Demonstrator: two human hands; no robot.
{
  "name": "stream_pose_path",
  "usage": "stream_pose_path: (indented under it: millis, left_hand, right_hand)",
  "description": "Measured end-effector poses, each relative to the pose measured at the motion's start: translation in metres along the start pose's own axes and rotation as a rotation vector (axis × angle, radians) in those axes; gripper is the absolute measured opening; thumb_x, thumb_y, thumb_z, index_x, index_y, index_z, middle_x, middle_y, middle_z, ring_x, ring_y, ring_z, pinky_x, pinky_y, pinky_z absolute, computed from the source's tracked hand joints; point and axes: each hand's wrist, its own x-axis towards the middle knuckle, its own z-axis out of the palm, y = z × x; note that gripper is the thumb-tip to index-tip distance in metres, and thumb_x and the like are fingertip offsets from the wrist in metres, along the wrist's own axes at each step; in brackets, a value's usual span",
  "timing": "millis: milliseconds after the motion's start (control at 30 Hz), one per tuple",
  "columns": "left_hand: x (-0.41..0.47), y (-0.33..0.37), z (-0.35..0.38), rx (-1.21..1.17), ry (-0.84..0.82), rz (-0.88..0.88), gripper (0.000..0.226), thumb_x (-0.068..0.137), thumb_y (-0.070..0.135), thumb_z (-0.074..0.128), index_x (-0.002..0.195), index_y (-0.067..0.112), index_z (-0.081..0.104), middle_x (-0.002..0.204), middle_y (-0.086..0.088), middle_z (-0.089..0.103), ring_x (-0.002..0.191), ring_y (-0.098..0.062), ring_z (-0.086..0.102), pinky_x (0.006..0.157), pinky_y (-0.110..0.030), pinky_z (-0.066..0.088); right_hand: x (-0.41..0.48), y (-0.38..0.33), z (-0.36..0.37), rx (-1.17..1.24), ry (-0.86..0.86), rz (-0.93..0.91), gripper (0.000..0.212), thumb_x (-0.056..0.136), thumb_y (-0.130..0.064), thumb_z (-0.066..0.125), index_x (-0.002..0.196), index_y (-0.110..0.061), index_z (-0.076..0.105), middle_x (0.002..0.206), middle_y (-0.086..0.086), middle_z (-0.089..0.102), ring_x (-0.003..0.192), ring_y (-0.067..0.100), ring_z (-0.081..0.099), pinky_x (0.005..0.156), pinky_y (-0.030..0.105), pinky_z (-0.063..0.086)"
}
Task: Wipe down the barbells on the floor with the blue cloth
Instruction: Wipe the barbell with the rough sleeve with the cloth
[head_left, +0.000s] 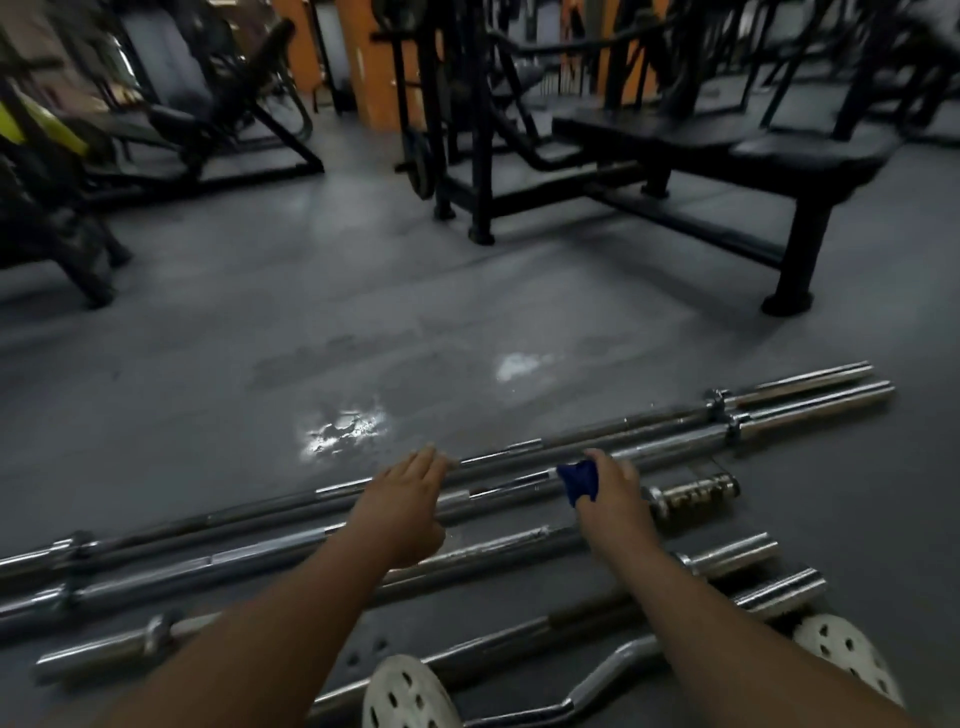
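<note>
These steel barbells (260, 553) side by side on the floor (363, 312) look heavy, stiff and slick, so wipe them where they lie imo: right hand (613, 499) fingers grip the soft blue cloth (575, 480) on one shaft, left hand (410, 501) rests open-fingered alongside.

Gym: weight bench (727, 140), machines (197, 124), barbells (519, 457) on floor.

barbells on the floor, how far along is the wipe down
Done: nothing shows which bars are already wiped. In hand: the right hand grips the blue cloth on a long barbell at mid-shaft; the left hand lies flat across the bars. Possibly left: the shorter bars and curl bar nearer the person.
</note>
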Motion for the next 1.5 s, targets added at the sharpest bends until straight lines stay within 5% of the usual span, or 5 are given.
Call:
stream_pose_path:
  millis: [500,900,1133,1300,1500]
  left_hand:
    - [-0.026,0.046,0.063,-0.164,0.038,-0.072,0.09,0.089,0.035,0.055,0.159,0.02,-0.001,0.166,-0.002,-0.006,0.153,-0.021,0.0,0.123,-0.041,0.01]
    - [0.045,-0.013,0.181,-0.257,-0.184,-0.122,0.089,0.089,0.035,0.054,0.159,0.018,0.002,0.166,-0.005,-0.003,0.153,-0.023,0.002,0.124,-0.043,0.01]
    - [0.067,-0.037,0.227,-0.264,-0.26,-0.129,0.09,0.088,0.041,0.057,0.158,0.019,0.006,0.167,-0.004,0.0,0.152,-0.023,0.006,0.123,-0.041,0.01]
    - [0.06,-0.04,0.246,-0.272,-0.22,-0.12,0.088,0.083,0.043,0.049,0.158,0.016,0.011,0.165,-0.008,0.011,0.152,-0.025,0.011,0.123,-0.044,0.005]
    - [0.061,-0.039,0.251,-0.273,-0.209,-0.135,0.094,0.08,0.042,0.054,0.158,0.018,0.008,0.165,-0.005,0.009,0.152,-0.023,0.008,0.124,-0.043,0.001]
  right_hand:
    - [-0.033,-0.019,0.009,-0.241,-0.001,-0.287,0.053,0.084,-0.016,0.065,0.134,-0.024,0.049,0.123,0.003,0.039,0.106,0.021,0.049,0.088,0.033,0.048]
    - [0.052,0.061,0.124,-0.394,-0.2,-0.111,0.049,0.085,-0.019,0.065,0.131,-0.025,0.048,0.122,0.003,0.038,0.106,0.022,0.047,0.079,0.03,0.042]
    - [0.066,0.072,0.202,-0.381,-0.08,0.176,0.035,0.085,-0.019,0.063,0.12,-0.021,0.056,0.126,0.009,0.04,0.114,0.03,0.04,0.084,0.036,0.044]
    - [0.041,0.038,0.257,-0.342,-0.367,-0.218,0.039,0.076,-0.013,0.061,0.114,-0.021,0.064,0.116,0.008,0.052,0.108,0.029,0.046,0.088,0.039,0.048]
    - [0.052,0.092,0.211,-0.398,0.04,0.219,0.046,0.074,-0.005,0.064,0.118,-0.019,0.061,0.127,0.013,0.043,0.112,0.034,0.039,0.088,0.04,0.044]
